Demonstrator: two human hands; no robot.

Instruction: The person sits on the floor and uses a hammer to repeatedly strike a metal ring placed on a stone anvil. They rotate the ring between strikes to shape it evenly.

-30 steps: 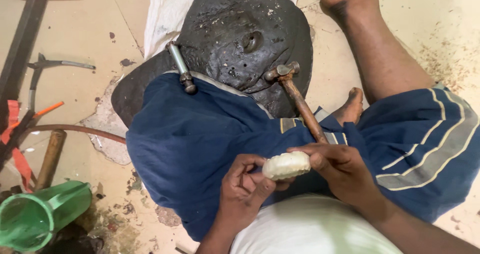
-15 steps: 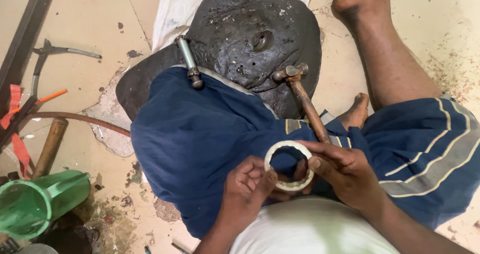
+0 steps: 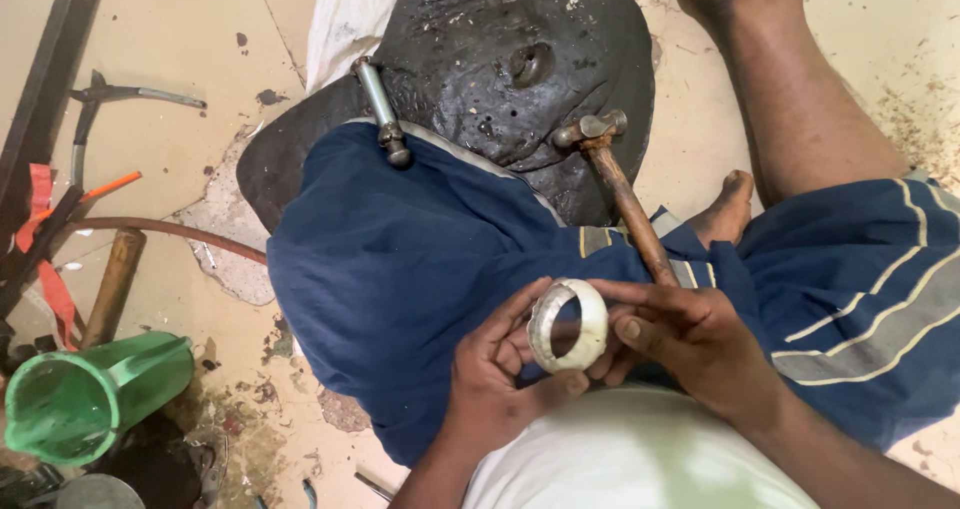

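Observation:
A white, silvery bangle ring [image 3: 570, 324] is held upright over my lap, its opening facing the camera. My left hand [image 3: 495, 374] grips it from the lower left and my right hand [image 3: 690, 334] pinches its right side. Just beyond my hands a small hammer [image 3: 615, 184] with a wooden handle leans on a black domed pitch block [image 3: 510, 59]. A short metal punch tool [image 3: 380, 109] lies on the block's left edge. Blue cloth [image 3: 420, 259] covers my lap.
A green plastic jug [image 3: 90, 394] lies on the floor at the lower left. Pliers [image 3: 120, 97], a wooden handle [image 3: 112, 284], a brown hose [image 3: 170, 231] and red-handled tools [image 3: 45, 259] sit along the left. My bare leg and foot [image 3: 770, 79] stretch at the upper right.
The bangle was lying flat, edge-on, between my fingers; it has been turned upright so its opening shows. Both hands stayed over my lap.

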